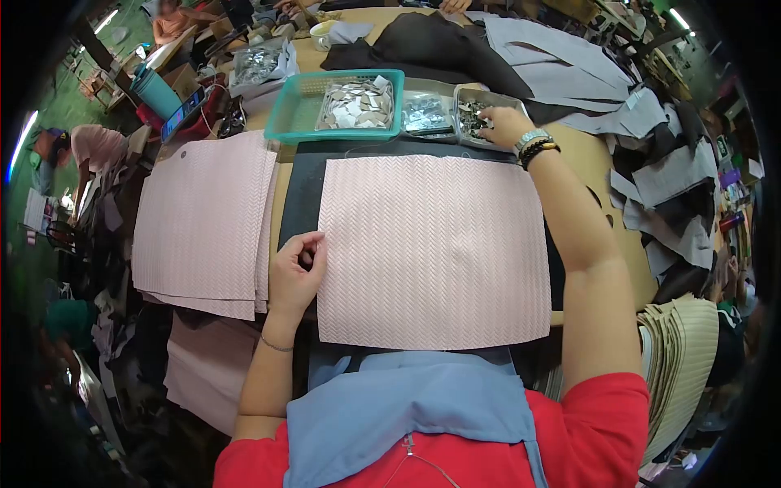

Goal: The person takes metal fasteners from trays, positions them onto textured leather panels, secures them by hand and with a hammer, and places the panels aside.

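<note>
A pale pink sheet with a herringbone texture (435,252) lies flat in front of me on a dark mat (303,195). At its left edge, my left hand (299,264) has thumb and forefinger pinched on the border. My right hand (506,128) reaches over the far right corner, its fingertips closed together in a small clear bin of metal pieces (468,114). Whatever is between those fingertips is too small to make out. Beside that bin sits another clear tray with shiny packets (426,112).
A stack of similar pink sheets (203,224) lies to the left. Beyond the mat stands a teal basket (281,106) holding pale flat pieces (356,104). Dark fabric (431,49) and grey scraps (561,61) cover the back. A teal bottle (156,93) and phone (183,114) stand at left.
</note>
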Motion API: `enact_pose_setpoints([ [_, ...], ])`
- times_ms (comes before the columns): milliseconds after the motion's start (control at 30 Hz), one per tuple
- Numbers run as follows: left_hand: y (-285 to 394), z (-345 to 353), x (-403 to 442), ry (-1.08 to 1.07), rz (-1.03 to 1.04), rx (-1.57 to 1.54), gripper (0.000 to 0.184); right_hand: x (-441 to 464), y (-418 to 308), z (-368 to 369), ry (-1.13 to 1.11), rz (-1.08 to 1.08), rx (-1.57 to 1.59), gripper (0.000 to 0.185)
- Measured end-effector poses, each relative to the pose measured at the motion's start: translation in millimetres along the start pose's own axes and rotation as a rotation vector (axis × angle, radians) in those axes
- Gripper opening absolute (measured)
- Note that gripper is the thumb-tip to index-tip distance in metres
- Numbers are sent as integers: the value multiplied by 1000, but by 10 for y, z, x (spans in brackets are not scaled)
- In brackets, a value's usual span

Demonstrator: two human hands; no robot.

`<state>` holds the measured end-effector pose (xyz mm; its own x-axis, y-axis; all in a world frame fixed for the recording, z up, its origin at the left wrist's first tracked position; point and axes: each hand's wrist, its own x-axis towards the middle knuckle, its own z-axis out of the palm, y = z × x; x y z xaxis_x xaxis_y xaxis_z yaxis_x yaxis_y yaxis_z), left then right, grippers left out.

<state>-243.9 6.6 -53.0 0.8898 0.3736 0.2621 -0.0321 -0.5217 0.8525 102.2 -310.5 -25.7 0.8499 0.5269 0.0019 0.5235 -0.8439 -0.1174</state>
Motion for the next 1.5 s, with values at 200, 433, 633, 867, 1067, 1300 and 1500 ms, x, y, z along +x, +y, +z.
enact_pose_setpoints([
  [200, 68, -41, 32, -34, 20, 70, 19, 74, -76, 6, 99, -18, 198, 35],
  [433, 95, -54, 44, -39, 89, 162, 22, 94, -121, -87, -72, -214, 207, 28],
  [633, 793, -19, 191, -94, 475, 144, 26, 19, 43, 84, 72, -235, 263, 16],
  [867, 2421, -527, 43, -352, 994, 19, 14, -878, 759, -549, 610, 19, 539, 17],
  [1067, 2702, -408, -67, -372, 1096, -51, 13, -2104, 2523, -836, 1529, 559, 265, 25],
  [1300, 2925, 295, -194, -380, 1123, -130, 14, -966, 813, -524, 475, 96, 622, 39],
  [1500, 2627, 584, -228, -828, 1128, -153, 19, -114, -363, 142, 169, 10, 732, 46],
])
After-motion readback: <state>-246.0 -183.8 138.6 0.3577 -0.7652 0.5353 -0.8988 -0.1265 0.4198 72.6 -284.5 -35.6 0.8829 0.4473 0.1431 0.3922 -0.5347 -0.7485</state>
